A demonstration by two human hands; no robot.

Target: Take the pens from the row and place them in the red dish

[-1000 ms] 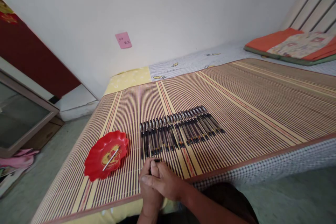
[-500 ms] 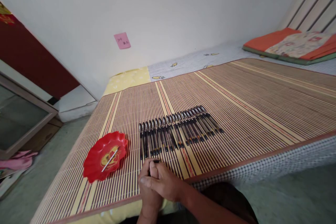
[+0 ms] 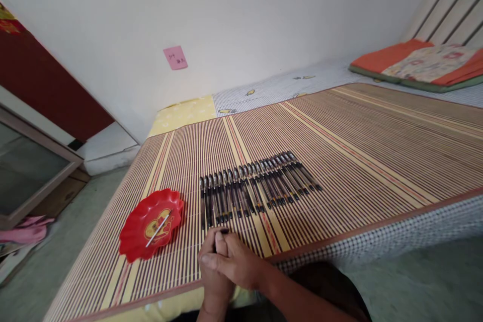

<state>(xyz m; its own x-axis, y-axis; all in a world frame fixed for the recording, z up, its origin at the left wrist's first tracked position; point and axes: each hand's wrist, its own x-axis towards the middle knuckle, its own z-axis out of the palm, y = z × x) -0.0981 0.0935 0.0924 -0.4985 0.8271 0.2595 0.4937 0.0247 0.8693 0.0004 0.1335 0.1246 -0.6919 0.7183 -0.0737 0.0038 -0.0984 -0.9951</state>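
Beyond the fingertips (image 3: 216,238) a pen row (image 3: 256,188) is lying; left hand (image 3: 212,275) and right hand (image 3: 237,261), curled shut, are gripping one dark pen (image 3: 224,231), probably best held straight.

Hands: left hand (image 3: 213,282) and right hand (image 3: 236,261) clasped at mat (image 3: 377,151) edge.
Pen row (image 3: 256,188): just beyond hands.
Red dish (image 3: 138,234): left of row.

A glossy red dish (image 3: 151,224) with a yellow centre sits on a brown-and-tan striped mat (image 3: 339,141); black pens (image 3: 256,188); pink note (image 3: 175,57) on white wall (image 3: 264,20).
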